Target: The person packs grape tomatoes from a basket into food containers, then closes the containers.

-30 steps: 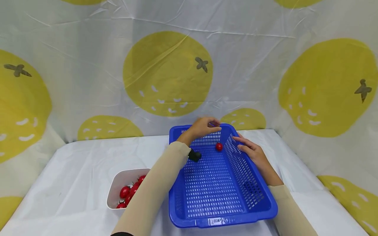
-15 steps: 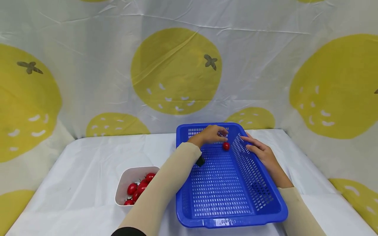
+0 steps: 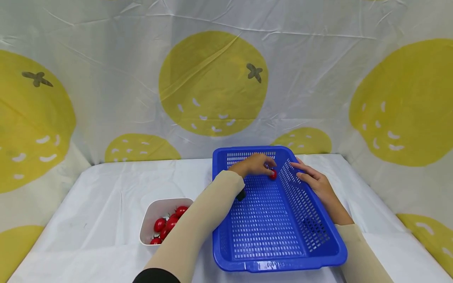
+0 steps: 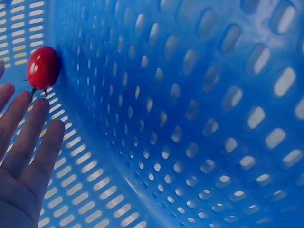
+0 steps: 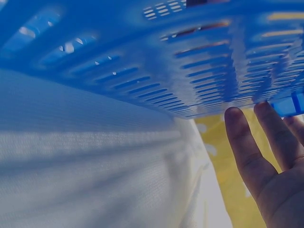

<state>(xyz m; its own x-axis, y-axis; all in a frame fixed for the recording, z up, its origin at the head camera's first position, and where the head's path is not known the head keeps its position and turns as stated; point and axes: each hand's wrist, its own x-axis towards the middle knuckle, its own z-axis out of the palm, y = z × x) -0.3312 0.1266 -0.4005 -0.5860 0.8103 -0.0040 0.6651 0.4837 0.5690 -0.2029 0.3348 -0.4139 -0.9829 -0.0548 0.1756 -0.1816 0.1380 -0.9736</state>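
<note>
A single red cherry tomato (image 3: 273,175) with a green stem lies in the far right corner of a blue perforated plastic basket (image 3: 279,265). My left hand (image 3: 255,164) reaches into the basket, its thumb and fingers at this tomato. In the left wrist view, the fingers of my left hand (image 4: 28,156) are extended, tips close to the tomato (image 4: 43,67) and its stem; the thumb is hidden there. My right hand (image 3: 320,188) holds the basket's right rim, with fingers (image 5: 240,135) against the outer wall in the right wrist view.
Left of the basket stands a white square container (image 3: 148,220) with several cherry tomatoes (image 3: 171,223), partly hidden by the left sleeve (image 3: 201,220). A white cloth (image 3: 102,208) covers the table. Behind hangs a sheet (image 3: 301,78) printed with yellow fruit.
My left hand has lowered from above the basket's far end to the tomato in the corner. My right hand stays on the rim. The head view has shifted slightly.
</note>
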